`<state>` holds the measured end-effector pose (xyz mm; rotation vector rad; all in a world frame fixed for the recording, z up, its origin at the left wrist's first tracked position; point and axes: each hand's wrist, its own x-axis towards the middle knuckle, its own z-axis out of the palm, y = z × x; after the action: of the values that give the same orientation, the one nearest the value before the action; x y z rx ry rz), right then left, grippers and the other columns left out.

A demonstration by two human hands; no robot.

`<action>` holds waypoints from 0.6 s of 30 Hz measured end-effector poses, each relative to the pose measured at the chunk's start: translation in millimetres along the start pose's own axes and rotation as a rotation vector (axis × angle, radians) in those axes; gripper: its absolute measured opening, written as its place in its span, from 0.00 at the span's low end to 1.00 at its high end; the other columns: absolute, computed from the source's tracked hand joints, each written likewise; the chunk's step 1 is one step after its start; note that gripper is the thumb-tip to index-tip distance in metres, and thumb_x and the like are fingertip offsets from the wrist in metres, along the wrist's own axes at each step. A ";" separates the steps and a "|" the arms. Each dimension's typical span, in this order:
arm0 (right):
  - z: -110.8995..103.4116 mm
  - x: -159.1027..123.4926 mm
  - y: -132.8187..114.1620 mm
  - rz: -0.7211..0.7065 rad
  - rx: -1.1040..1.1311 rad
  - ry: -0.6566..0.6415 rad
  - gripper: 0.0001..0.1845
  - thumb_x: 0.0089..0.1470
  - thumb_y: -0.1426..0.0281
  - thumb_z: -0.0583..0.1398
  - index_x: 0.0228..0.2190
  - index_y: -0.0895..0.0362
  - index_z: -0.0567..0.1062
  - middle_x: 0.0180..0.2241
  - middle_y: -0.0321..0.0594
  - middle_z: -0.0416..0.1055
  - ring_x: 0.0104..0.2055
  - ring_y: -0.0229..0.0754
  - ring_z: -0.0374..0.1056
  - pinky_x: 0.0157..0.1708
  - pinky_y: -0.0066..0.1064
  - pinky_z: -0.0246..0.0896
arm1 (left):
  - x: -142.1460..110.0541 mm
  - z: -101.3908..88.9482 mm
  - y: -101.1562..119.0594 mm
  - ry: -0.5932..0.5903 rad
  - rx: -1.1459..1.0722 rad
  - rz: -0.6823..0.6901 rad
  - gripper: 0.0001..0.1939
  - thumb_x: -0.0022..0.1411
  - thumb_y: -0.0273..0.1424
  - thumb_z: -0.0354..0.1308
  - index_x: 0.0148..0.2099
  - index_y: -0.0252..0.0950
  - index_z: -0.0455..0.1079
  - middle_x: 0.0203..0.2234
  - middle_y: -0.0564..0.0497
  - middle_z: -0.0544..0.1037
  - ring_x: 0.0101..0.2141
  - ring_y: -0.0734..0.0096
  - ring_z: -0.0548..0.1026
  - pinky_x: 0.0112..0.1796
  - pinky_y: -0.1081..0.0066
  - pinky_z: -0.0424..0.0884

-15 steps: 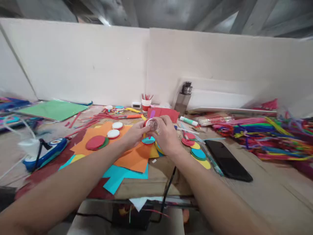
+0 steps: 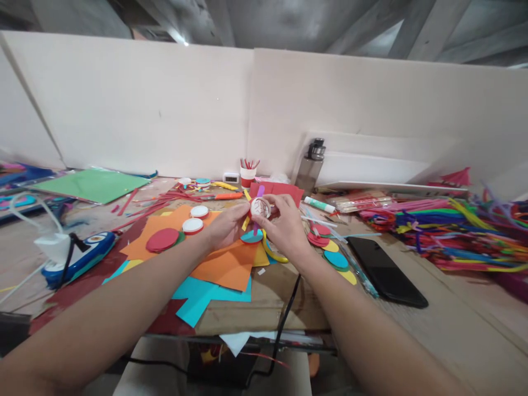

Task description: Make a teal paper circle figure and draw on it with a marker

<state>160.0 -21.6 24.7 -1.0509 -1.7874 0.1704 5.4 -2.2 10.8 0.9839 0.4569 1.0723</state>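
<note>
Between my two hands is a small round white piece [image 2: 260, 208] with a red rim and thin lines on its face. A purple strip [image 2: 260, 191] and yellow strips [image 2: 246, 223] stick out around it. My left hand [image 2: 231, 224] grips its left edge. The thumb and fingers of my right hand [image 2: 284, 223] close on its right side. Just below lie a blue disc [image 2: 252, 237] and a curved yellow piece [image 2: 274, 254]. Orange paper [image 2: 225, 268] spreads beneath my left wrist, with two white round pieces [image 2: 192, 225] on it.
Red discs [image 2: 162, 240] lie at left, blue discs [image 2: 336, 260] at right. A black phone [image 2: 385, 270], a glue stick [image 2: 319, 204] and a bottle [image 2: 310, 169] are on the right. Several pipe cleaners [image 2: 437, 231] are heaped beyond. A blue power strip [image 2: 88, 256] sits at left; a cable [image 2: 287, 313] crosses the front edge.
The round piece has turned so its lined face and the yellow and purple strips show more. My right fingers have opened slightly around it. Both hands stay in nearly the same place.
</note>
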 end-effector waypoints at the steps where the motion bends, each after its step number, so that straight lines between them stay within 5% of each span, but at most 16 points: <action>1: -0.8 0.1 -0.4 0.014 0.002 0.004 0.18 0.47 0.69 0.67 0.42 0.56 0.73 0.40 0.43 0.66 0.40 0.44 0.67 0.42 0.39 0.68 | 0.2 0.3 0.0 -0.008 0.007 -0.006 0.10 0.57 0.36 0.63 0.35 0.33 0.72 0.28 0.51 0.74 0.28 0.76 0.70 0.29 0.77 0.68; 9: 2.7 -4.6 1.2 -0.056 -0.089 0.010 0.19 0.49 0.71 0.65 0.45 0.57 0.71 0.43 0.46 0.64 0.46 0.49 0.66 0.46 0.42 0.66 | -1.9 -2.1 -1.3 0.006 0.118 0.030 0.15 0.54 0.40 0.66 0.29 0.33 0.70 0.21 0.53 0.70 0.21 0.78 0.66 0.23 0.77 0.64; 18: 2.5 -0.6 4.3 -0.063 -0.135 0.018 0.20 0.47 0.71 0.67 0.43 0.56 0.70 0.43 0.46 0.64 0.46 0.49 0.66 0.48 0.45 0.65 | 0.1 -0.2 -5.2 -0.054 0.116 0.122 0.15 0.55 0.38 0.66 0.38 0.31 0.74 0.31 0.47 0.78 0.29 0.74 0.74 0.30 0.77 0.70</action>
<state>160.5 -18.5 20.8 -1.0860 -1.8336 0.0024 8.0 -2.7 6.3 1.1526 0.4235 1.1354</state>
